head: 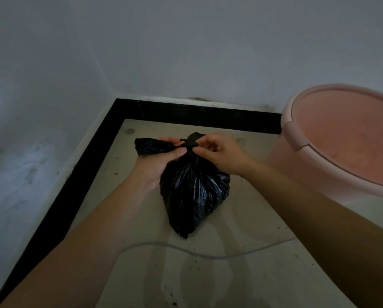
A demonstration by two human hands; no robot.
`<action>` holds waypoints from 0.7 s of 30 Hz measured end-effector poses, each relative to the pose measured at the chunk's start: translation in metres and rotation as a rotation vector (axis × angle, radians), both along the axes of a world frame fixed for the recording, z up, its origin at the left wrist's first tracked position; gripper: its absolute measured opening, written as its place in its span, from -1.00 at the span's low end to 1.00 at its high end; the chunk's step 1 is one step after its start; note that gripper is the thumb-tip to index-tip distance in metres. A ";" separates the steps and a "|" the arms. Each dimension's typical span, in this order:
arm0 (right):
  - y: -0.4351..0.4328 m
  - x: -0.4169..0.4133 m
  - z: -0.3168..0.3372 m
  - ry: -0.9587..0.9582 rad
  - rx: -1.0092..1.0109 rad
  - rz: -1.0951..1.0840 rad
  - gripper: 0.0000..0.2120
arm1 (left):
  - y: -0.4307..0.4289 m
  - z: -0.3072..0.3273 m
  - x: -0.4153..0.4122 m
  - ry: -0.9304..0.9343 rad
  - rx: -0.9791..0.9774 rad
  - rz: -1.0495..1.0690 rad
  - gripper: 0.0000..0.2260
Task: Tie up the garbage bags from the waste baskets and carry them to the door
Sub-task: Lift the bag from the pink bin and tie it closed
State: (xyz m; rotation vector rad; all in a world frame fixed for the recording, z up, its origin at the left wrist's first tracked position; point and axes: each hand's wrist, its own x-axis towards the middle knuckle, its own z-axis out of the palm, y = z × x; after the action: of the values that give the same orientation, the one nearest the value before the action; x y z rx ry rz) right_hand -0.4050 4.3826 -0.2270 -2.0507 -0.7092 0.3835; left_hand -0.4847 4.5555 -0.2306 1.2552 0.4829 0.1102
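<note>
Head view: bag (192, 190), black and gathered at the neck, is in the room corner above the floor (241, 274); whether its base touches down cannot be told. Left hand (161, 161) grips the neck, one tail (150, 146) running out leftward. Right hand (221, 154) pinches the knot (191, 144) between thumb and curled fingers (208, 141). Basket (297, 138) stands just right, no liner showing. Judgement: tying is in hand, and the knot does not look snug. The next move calls for opposed pulls on the tails, then a lift toward the door.
</note>
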 end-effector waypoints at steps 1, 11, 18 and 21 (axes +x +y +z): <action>0.000 0.001 0.001 -0.116 -0.039 -0.019 -0.88 | 0.001 0.000 0.002 -0.001 -0.007 0.000 -0.81; -0.041 0.002 -0.021 -0.798 -0.887 0.066 -0.72 | 0.029 -0.031 -0.001 0.214 0.290 -0.006 -0.82; -0.035 -0.024 -0.065 0.338 -0.388 -0.407 -0.23 | 0.005 -0.061 -0.007 0.328 0.321 -0.015 -0.30; -0.022 -0.030 -0.088 0.498 -0.249 -0.414 -0.22 | -0.011 -0.067 -0.007 0.283 0.376 -0.158 -0.53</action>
State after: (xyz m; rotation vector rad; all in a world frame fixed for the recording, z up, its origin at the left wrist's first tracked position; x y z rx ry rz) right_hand -0.4351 4.3602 -0.3153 -2.1406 0.0694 0.7290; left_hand -0.4912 4.5444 -0.2971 1.6849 0.6230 -0.1183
